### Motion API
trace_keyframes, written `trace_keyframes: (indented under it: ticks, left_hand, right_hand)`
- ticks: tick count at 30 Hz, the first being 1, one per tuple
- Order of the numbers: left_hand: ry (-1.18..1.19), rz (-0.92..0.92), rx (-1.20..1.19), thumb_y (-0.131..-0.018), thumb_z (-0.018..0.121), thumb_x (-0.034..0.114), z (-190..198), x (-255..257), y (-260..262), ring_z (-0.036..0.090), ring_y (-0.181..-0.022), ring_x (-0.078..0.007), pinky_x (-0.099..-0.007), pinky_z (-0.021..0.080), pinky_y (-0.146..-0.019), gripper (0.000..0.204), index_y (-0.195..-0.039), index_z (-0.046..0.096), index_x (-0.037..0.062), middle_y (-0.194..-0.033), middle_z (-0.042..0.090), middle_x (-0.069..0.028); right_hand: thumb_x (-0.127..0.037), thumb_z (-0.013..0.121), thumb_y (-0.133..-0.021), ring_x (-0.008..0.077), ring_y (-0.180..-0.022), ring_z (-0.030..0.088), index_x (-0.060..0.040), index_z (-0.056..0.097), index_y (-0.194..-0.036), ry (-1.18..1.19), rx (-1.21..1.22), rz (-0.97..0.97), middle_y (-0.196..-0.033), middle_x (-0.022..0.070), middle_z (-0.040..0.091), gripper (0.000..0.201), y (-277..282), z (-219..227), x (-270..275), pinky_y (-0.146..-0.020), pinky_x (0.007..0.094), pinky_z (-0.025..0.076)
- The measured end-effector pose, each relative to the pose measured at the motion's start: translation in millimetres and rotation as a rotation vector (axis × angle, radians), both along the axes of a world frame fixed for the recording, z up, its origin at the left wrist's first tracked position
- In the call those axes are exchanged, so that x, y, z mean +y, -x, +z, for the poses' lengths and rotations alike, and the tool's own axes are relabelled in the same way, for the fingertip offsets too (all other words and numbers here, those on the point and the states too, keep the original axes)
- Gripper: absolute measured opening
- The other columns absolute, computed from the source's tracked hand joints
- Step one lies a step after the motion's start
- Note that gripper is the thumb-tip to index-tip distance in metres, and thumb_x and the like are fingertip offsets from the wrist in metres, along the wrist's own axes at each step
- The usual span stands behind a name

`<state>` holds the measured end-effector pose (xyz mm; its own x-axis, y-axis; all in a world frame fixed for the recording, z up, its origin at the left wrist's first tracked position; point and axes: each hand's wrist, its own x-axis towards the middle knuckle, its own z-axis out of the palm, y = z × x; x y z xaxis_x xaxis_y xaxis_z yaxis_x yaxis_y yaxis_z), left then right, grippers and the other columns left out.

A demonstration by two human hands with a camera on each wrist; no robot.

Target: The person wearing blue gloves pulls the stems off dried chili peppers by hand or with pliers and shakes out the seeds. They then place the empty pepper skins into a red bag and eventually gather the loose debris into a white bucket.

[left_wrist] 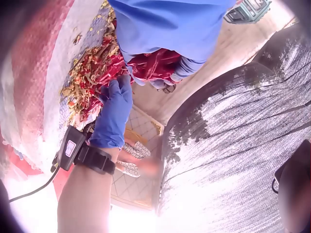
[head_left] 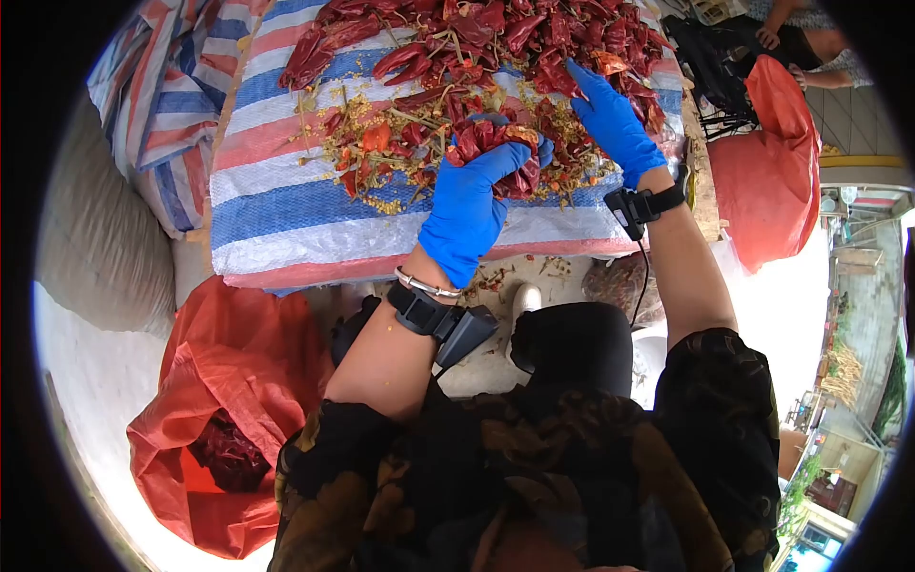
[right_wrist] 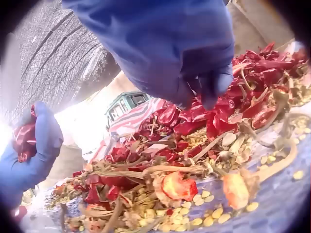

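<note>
My gloved left hand holds a clump of dried red chilies, with the fingers curled around it. The same clump shows under the blue glove in the left wrist view. To its right, my gloved right hand reaches to the near edge of the chili pile. Its fingertips point down among the red pods in the right wrist view. Chili scraps, stems and yellow seeds lie below the pile on the striped sheet.
An open red sack with dark red chilies inside stands at the lower left. Another red sack is right of the table. A large grey sack stands at the left. A person's arm shows at the upper right.
</note>
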<state>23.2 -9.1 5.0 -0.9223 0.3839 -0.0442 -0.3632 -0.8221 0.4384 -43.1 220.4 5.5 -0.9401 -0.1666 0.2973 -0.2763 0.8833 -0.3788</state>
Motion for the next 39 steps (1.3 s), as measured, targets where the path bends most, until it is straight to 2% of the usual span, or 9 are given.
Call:
trace_keyframes:
  ticks: [6,10,13,16,23,26,30,37,39]
  left_hand:
    - [-0.041,0.005,-0.032,-0.078,0.053,0.0,1,-3,-1,0.06,-0.089,-0.0266,-0.0392,0.048,-0.085,0.02,-0.097,0.057,-0.0043,-0.091,0.061,-0.0132]
    - [0.017,0.063,-0.023,-0.078,0.054,0.0,1,-2,-1,0.061,-0.085,-0.0244,-0.0385,0.05,-0.081,0.017,-0.094,0.058,-0.0026,-0.089,0.062,-0.0123]
    - [0.108,0.094,-0.037,-0.078,0.055,0.0,2,-1,-1,0.061,-0.08,-0.022,-0.0355,0.051,-0.076,0.015,-0.093,0.058,-0.001,-0.086,0.062,-0.011]
    - [0.107,0.082,-0.043,-0.076,0.061,0.003,0,-1,0,0.062,-0.069,-0.0168,-0.0273,0.049,-0.06,0.022,-0.097,0.057,0.002,-0.078,0.063,-0.0077]
    - [0.136,0.085,-0.034,-0.08,0.057,0.007,4,-1,-3,0.061,-0.077,-0.0173,-0.0288,0.049,-0.069,0.016,-0.094,0.059,0.0007,-0.087,0.062,-0.0095]
    - [0.153,-0.022,-0.025,-0.082,0.056,0.01,8,-6,-6,0.06,-0.08,-0.0157,-0.0264,0.047,-0.071,0.019,-0.1,0.059,0.0032,-0.087,0.062,-0.0076]
    - [0.138,-0.083,0.01,-0.079,0.062,0.011,8,-5,-7,0.058,-0.068,-0.0112,-0.025,0.046,-0.057,0.016,-0.093,0.06,0.0044,-0.082,0.063,-0.0047]
    - [0.313,0.001,-0.002,-0.077,0.057,0.007,-2,-6,-4,0.059,-0.064,-0.0159,-0.0266,0.045,-0.054,0.014,-0.09,0.061,0.0017,-0.078,0.062,-0.008]
    - [0.104,0.106,-0.2,-0.076,0.058,0.006,-4,-6,-1,0.06,-0.072,-0.016,-0.0263,0.047,-0.061,0.016,-0.091,0.061,0.0016,-0.083,0.063,-0.008]
  right_hand:
    - [-0.024,0.06,-0.077,0.0328,-0.102,0.051,-0.0088,0.052,-0.114,-0.242,-0.05,-0.277,-0.114,0.0154,0.052,0.041,12,-10,1,-0.086,0.0357,0.043]
    - [-0.028,0.062,-0.078,0.0307,-0.096,0.056,-0.0054,0.051,-0.115,-0.027,-0.179,-0.317,-0.107,0.0131,0.057,0.044,-14,22,-19,-0.082,0.0342,0.045]
    - [-0.027,0.06,-0.081,0.0239,-0.085,0.06,-0.0027,0.049,-0.117,0.563,-0.097,-0.2,-0.099,0.0087,0.06,0.044,-33,30,-26,-0.074,0.0319,0.048]
    - [-0.015,0.051,-0.088,0.0114,-0.083,0.057,-0.0058,0.042,-0.126,1.155,-0.514,-0.056,-0.092,0.0048,0.06,0.041,-54,54,-46,-0.069,0.0228,0.047]
    - [-0.011,0.047,-0.088,0.0063,-0.078,0.05,-0.009,0.037,-0.131,1.049,-0.518,0.162,-0.105,0.0007,0.056,0.044,-79,71,-81,-0.065,0.019,0.042]
    - [-0.011,0.044,-0.087,0.0041,-0.098,0.047,-0.007,0.033,-0.133,0.998,-0.77,0.222,-0.128,0.003,0.042,0.047,-83,81,-79,-0.073,0.0169,0.041]
    - [-0.011,0.049,-0.087,0.0026,-0.063,0.043,-0.0147,0.037,-0.132,0.9,-0.772,0.191,-0.079,-0.0046,0.051,0.046,-86,75,-91,-0.053,0.0164,0.033]
    - [-0.016,0.056,-0.084,0.0063,-0.069,0.052,-0.0183,0.033,-0.134,0.575,-0.686,0.131,-0.091,0.0023,0.059,0.055,-89,77,-109,-0.064,0.0209,0.045]
    - [-0.019,0.058,-0.083,0.0074,-0.073,0.054,-0.0157,0.041,-0.129,0.639,-0.686,0.09,-0.096,0.0036,0.061,0.049,-78,72,-94,-0.067,0.0223,0.046]
